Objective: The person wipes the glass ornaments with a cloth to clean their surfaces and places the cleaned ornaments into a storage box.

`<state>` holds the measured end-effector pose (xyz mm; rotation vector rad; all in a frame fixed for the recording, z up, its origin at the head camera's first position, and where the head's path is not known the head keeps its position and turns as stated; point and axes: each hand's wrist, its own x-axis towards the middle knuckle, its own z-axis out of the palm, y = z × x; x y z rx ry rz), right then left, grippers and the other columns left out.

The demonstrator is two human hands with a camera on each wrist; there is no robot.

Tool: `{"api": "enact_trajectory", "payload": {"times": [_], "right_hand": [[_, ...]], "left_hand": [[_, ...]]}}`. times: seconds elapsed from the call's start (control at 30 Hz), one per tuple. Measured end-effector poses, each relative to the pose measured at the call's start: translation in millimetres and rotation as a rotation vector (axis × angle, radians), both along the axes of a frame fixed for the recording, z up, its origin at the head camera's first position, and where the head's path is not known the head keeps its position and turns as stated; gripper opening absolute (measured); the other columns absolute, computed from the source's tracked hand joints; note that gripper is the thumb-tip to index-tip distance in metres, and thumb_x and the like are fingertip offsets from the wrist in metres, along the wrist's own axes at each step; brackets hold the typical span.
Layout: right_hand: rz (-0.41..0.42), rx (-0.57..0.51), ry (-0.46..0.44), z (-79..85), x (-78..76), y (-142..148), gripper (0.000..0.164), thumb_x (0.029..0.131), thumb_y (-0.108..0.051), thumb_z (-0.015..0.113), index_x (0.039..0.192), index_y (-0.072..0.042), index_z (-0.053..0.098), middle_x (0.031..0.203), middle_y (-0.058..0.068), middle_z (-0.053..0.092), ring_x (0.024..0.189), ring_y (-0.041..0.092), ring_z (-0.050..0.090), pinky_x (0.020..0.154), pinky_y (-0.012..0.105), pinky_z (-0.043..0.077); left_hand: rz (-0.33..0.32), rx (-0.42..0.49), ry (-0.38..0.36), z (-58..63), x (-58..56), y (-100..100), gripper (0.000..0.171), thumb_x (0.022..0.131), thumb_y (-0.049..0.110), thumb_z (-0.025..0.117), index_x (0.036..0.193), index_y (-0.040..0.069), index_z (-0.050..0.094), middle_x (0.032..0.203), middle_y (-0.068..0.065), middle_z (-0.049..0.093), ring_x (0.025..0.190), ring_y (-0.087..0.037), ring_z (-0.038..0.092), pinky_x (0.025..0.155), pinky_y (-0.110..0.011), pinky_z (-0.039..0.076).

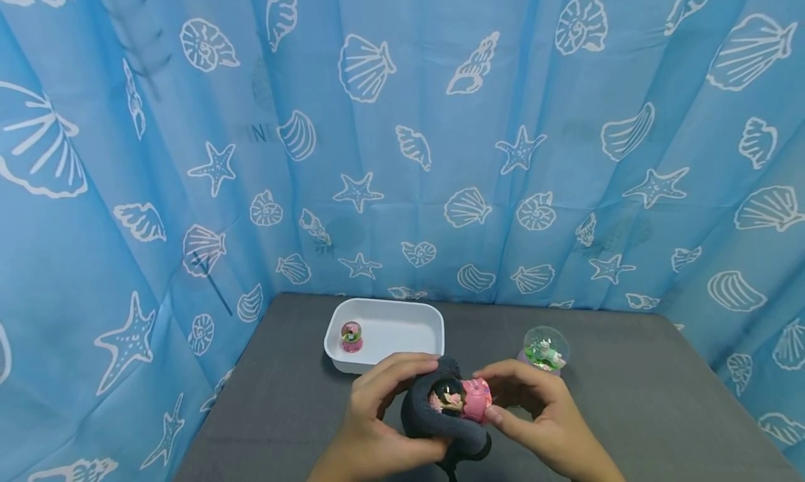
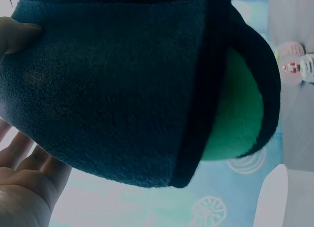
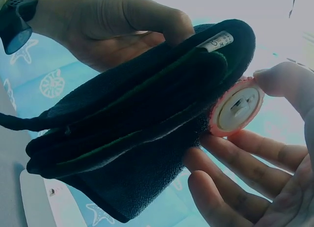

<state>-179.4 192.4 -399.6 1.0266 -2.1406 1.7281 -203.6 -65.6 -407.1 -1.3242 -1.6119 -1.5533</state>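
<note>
A small snow globe (image 1: 476,400) with a pink base and a dark-looking dome lies sideways between my hands. My left hand (image 1: 380,422) grips a folded dark grey cloth (image 1: 413,411), which wraps round the dome. My right hand (image 1: 550,415) pinches the pink base by its edge, with thumb and fingers on opposite sides. In the right wrist view, the white underside of the base (image 3: 240,108) faces the camera, and a small white label (image 3: 217,41) shows on the cloth. The left wrist view shows a green inner layer (image 2: 238,111) of the cloth.
A white tray (image 1: 402,328) stands behind my left hand, with a small pink-based snow globe (image 1: 351,337) at its left end. Behind my right hand stands a larger clear-domed snow globe (image 1: 546,348). A blue shell-patterned curtain (image 1: 409,154) borders the grey table (image 1: 635,384).
</note>
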Motion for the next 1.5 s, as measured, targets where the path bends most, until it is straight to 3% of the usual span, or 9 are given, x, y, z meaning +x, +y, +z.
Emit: {"api": "enact_trajectory", "payload": {"times": [0.2,0.6,0.77,0.93,1.03,1.17,1.27,1.4,1.5], "right_hand": [[-0.003,-0.004,-0.015,-1.1,1.4,0.5,0.045,0.089,0.02,0.064,0.129,-0.001,0.065,0.114,0.001,0.075,0.094,0.014,0.076,0.074,0.035,0.068],[-0.157,-0.043,0.017,3.6,8.4,-3.5,0.047,0.085,0.023,0.068,0.126,0.002,0.066,0.118,-0.007,0.074,0.092,0.012,0.076,0.071,0.032,0.068],[-0.143,-0.118,0.069,2.5,6.9,-3.3,0.051,0.086,0.029,0.061,0.132,0.007,0.062,0.126,-0.002,0.069,0.097,0.012,0.076,0.071,0.03,0.068],[-0.086,-0.213,0.164,0.4,3.7,-3.4,0.047,0.089,0.031,0.052,0.133,0.015,0.06,0.129,0.01,0.069,0.11,0.015,0.075,0.086,0.023,0.065],[-0.061,-0.241,0.167,0.4,2.3,-3.1,0.045,0.092,0.03,0.049,0.135,0.017,0.057,0.13,0.013,0.066,0.117,0.018,0.074,0.093,0.021,0.063],[-0.058,-0.237,0.119,1.4,2.3,-2.6,0.047,0.096,0.028,0.047,0.14,0.014,0.053,0.132,0.01,0.06,0.117,0.02,0.075,0.087,0.022,0.064],[-0.071,-0.216,0.113,1.4,3.1,-2.5,0.051,0.093,0.028,0.053,0.142,0.012,0.053,0.13,0.008,0.061,0.109,0.016,0.076,0.074,0.023,0.065],[-0.14,-0.166,0.118,1.1,6.1,-3.4,0.065,0.08,0.029,0.069,0.141,0.009,0.055,0.121,0.003,0.071,0.094,0.008,0.074,0.057,0.025,0.059],[-0.181,-0.145,0.095,1.5,7.4,-4.2,0.07,0.073,0.028,0.077,0.137,0.009,0.056,0.115,0.002,0.076,0.094,0.009,0.074,0.061,0.023,0.06]], "left_hand": [[0.007,-0.004,0.004,-0.1,0.2,0.2,0.079,0.067,-0.004,0.096,0.138,-0.003,0.062,0.128,-0.022,0.068,0.114,-0.027,0.072,0.093,-0.035,0.066],[0.002,-0.02,-0.052,-3.1,2.3,-1.2,0.077,0.07,-0.002,0.096,0.139,0.0,0.062,0.131,-0.02,0.068,0.116,-0.027,0.072,0.092,-0.036,0.067],[0.0,-0.03,-0.058,-4.1,1.8,-0.9,0.074,0.07,-0.004,0.095,0.137,0.001,0.063,0.132,-0.019,0.068,0.119,-0.028,0.071,0.093,-0.038,0.066],[-0.019,-0.011,-0.059,-4.7,0.8,0.0,0.075,0.068,-0.01,0.093,0.136,0.0,0.063,0.132,-0.021,0.068,0.119,-0.029,0.071,0.091,-0.039,0.067],[-0.022,0.0,-0.044,-4.2,0.0,0.1,0.076,0.068,-0.011,0.094,0.136,-0.001,0.062,0.132,-0.021,0.068,0.118,-0.03,0.071,0.091,-0.038,0.067],[-0.022,0.007,-0.037,-3.4,-0.3,-0.4,0.078,0.067,-0.011,0.094,0.137,-0.001,0.062,0.132,-0.022,0.067,0.118,-0.029,0.071,0.092,-0.038,0.067],[-0.024,0.012,-0.036,-2.6,-0.3,-0.5,0.078,0.066,-0.011,0.094,0.137,-0.001,0.062,0.132,-0.022,0.067,0.118,-0.029,0.071,0.092,-0.038,0.067],[-0.024,0.02,-0.032,-1.9,-0.3,-0.2,0.079,0.065,-0.012,0.094,0.137,-0.002,0.062,0.131,-0.024,0.067,0.117,-0.03,0.072,0.091,-0.037,0.067],[-0.024,0.024,-0.035,-1.7,0.2,-0.4,0.079,0.065,-0.013,0.094,0.136,-0.003,0.062,0.131,-0.024,0.067,0.117,-0.03,0.072,0.09,-0.037,0.067]]}}
